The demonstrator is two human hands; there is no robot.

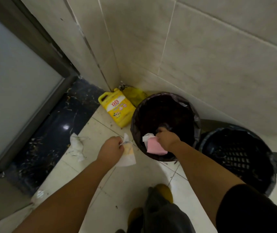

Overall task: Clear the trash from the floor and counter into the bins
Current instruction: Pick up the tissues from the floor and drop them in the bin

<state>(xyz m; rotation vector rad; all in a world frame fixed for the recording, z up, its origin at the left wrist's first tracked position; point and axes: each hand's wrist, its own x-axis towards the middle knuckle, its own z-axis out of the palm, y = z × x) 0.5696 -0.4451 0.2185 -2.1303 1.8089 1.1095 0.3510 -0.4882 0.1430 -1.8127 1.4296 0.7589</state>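
Trash is in both my hands. My right hand [165, 137] pinches a pink and white paper [154, 146] right over the brown bin [137, 115]. My left hand [111, 148] grips a white paper [127, 157], just left of that bin.

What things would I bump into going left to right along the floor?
Crumpled tissue → left hand holding a wrapper → right hand holding pink paper over the lined bin → black basket bin.
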